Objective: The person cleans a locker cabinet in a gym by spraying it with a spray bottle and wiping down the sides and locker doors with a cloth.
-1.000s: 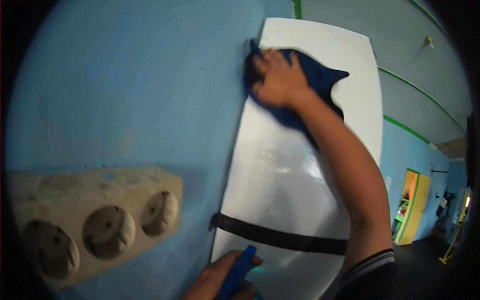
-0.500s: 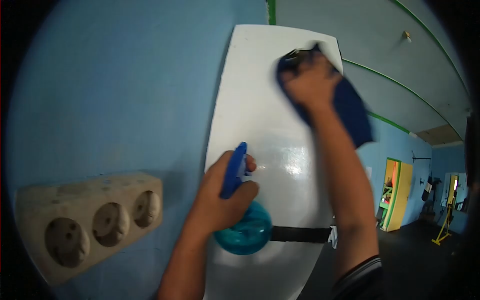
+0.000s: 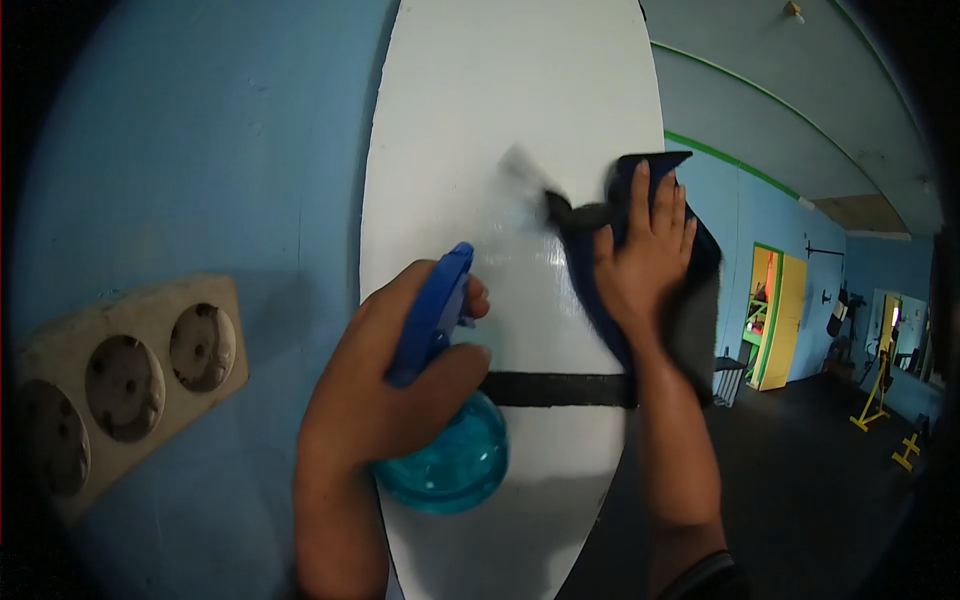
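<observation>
My left hand is wrapped round the neck of a spray bottle with a blue trigger head and a round teal body. Behind it stands a glossy white panel crossed by a black band. My right hand lies with its fingers spread on a dark blue cloth, pressing it against the panel's right edge. Part of the cloth hangs below the hand, and a blurred corner sticks out to the left.
A beige block of three sockets sits on the blue wall at left. At right are a yellow door, a dark floor and yellow metal stands.
My right hand and the cloth have moved from the panel's upper left to its right edge, then lower. My left hand has risen with the bottle, whose teal body now shows. The view has shifted.
</observation>
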A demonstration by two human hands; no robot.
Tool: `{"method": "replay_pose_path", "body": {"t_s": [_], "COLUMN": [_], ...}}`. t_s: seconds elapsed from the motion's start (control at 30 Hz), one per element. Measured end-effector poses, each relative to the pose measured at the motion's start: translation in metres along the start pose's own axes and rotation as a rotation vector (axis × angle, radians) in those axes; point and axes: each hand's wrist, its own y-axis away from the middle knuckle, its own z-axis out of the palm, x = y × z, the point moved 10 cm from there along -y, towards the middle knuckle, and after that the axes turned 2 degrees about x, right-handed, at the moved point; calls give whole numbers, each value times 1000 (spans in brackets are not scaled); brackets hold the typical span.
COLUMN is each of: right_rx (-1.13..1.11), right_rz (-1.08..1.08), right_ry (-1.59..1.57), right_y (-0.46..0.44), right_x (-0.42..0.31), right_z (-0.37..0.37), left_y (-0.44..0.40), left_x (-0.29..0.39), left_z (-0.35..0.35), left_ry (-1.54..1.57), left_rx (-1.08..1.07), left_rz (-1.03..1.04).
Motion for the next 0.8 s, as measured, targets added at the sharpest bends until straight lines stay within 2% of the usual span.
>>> {"method": "replay_pose_path", "body": {"t_s": [0.03,0.1,0.13,0.17,0.2,0.23,0.27,0.3,0.33,0.37,0.43,0.5,0.57,0.6,0.7,0.8], "right_rx": [44,-19,-102,-233,-124,-395,-620,-630,-555,-486,-353,-236,-168,-214,-262,-401], "right_rz": [53,-42,-181,-354,-441,-111,314,349,113,-107,-520,-356,-217,-148,-121,-293], "right_ry": [9,-101,-180,-152,-303,-1181,-2046,-2043,-1718,-1390,-738,-647,-300,-232,-318,-606], "right_y": [2,15,34,62,87,110,131,136,134,130,135,125,124,131,165,231], "right_x": [-10,-60,-92,-136,-166,-172,-180,-171,-158,-146,-138,-77,-36,-32,-64,-102], "right_z": [-2,1,22,32,18,38,53,50,39,26,2,-8,-18,-14,-16,-6], "left_y": [1,8,8,12,19,19,18,21,25,27,29,26,28,31,49,72], "left_x": [-4,-8,-9,-18,-14,-12,-9,-8,-11,-9,-3,-15,-34,-44,-65,-79], "left_z": [6,7,8,4,1,-5,-2,-7,-13,-18,-32,-34,-32,-30,-29,-31], "left_ry": [-57,-68,-73,74,89,100,106,97,82,88,18,-60,-116,-156,-230,-263], "left_rx": [-50,-46,-51,-4,21,46,26,69,118,211,250,253,253,266,232,181], "left_rz": [-50,-36,-7,1,9,10,-6,-56,-117,-110,-66,-133,-191,-210,-227,-268]}}
